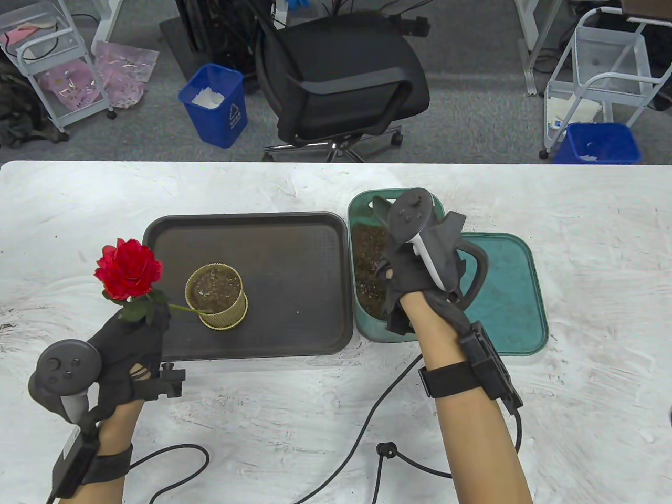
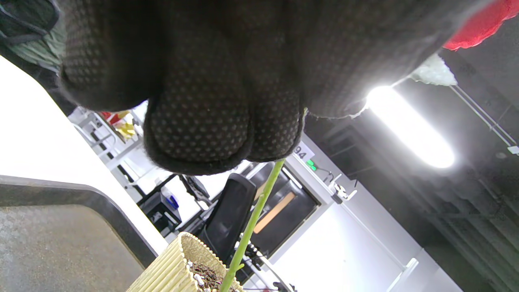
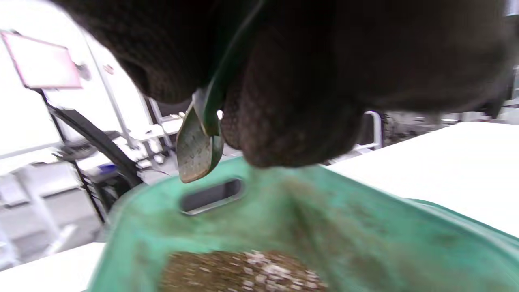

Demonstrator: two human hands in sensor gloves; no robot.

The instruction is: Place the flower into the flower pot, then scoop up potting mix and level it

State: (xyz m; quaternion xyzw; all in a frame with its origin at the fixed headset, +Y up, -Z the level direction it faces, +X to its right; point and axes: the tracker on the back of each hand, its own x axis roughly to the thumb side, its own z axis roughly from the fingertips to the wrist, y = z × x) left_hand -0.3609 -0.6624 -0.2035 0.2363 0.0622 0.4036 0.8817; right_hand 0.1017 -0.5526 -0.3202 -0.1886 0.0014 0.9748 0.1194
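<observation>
— What's hidden?

— My right hand (image 1: 420, 262) covers most of the green trowel (image 3: 198, 142) it grips; only the blurred blade shows over the green tub (image 3: 365, 227) of potting mix (image 1: 367, 262).

— And the left hand (image 1: 131, 336)?

— Fingers pinch the red rose (image 1: 128, 269) by its stem, whose end sits in the ribbed yellow flower pot (image 1: 218, 296) on the dark tray (image 1: 294, 247).

— Any writing?

— A "94" tag (image 2: 302, 153). Beyond the white table (image 1: 577, 210), an office chair (image 1: 341, 79).
</observation>
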